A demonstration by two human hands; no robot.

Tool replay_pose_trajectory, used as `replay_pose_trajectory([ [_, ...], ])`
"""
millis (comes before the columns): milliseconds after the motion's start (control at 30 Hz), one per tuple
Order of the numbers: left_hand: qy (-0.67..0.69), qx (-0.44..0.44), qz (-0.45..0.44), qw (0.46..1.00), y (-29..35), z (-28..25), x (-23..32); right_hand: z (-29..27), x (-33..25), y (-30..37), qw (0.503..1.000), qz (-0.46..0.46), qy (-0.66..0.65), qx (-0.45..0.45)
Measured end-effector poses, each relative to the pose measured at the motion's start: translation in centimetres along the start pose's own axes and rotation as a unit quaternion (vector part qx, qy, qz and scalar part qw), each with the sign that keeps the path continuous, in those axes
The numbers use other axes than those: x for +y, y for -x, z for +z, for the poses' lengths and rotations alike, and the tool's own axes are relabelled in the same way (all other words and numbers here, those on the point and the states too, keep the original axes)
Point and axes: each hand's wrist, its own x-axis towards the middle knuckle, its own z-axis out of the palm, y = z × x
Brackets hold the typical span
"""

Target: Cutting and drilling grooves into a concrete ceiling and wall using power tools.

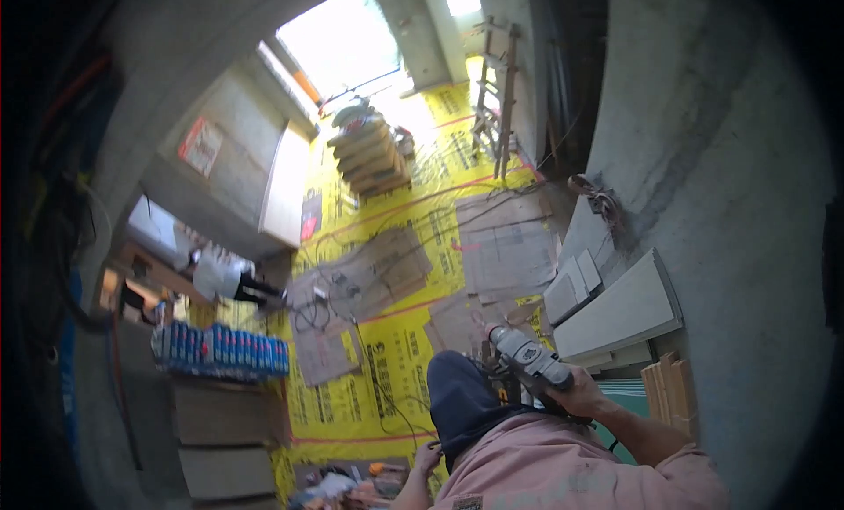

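My right hand (576, 394) is closed round the rear of a grey power drill (530, 354), held out beside my dark-trousered leg. The drill's front end points away, toward the far left. Low in the middle, my left hand (428, 458) hangs by my left side with its fingers curled. A thin black power cord (393, 408) runs over the floor up to those fingers and appears gripped in them. Part of the left hand's grip is too small to make out.
Yellow printed sheeting (387, 360) and cardboard pieces (505, 246) cover the floor, with loose cables across them. Stacked sacks (369, 154) stand ahead. Packed blue bottles or cans (224, 350) lie left, near a person (220, 277). Pale boards (620, 321) lean along the right wall.
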Motion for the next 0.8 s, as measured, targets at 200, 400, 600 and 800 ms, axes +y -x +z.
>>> replay_pose_trajectory([
  [200,0.276,0.150,0.062,0.947,-1.1,-8.1,13.1,-2.5,1.1,-3.2,0.996,-0.070,-0.051,0.008],
  [400,0.210,0.094,0.380,0.896,3.8,-1.8,36.5,-10.9,-3.4,0.6,0.988,-0.072,-0.125,0.056],
  [600,-0.112,-0.217,0.359,0.901,5.7,15.9,47.2,-18.5,-8.6,5.4,0.940,-0.249,-0.139,0.188],
  [800,-0.057,-0.260,0.558,0.786,9.1,26.0,56.3,-23.6,-11.3,12.1,0.898,-0.308,-0.186,0.252],
])
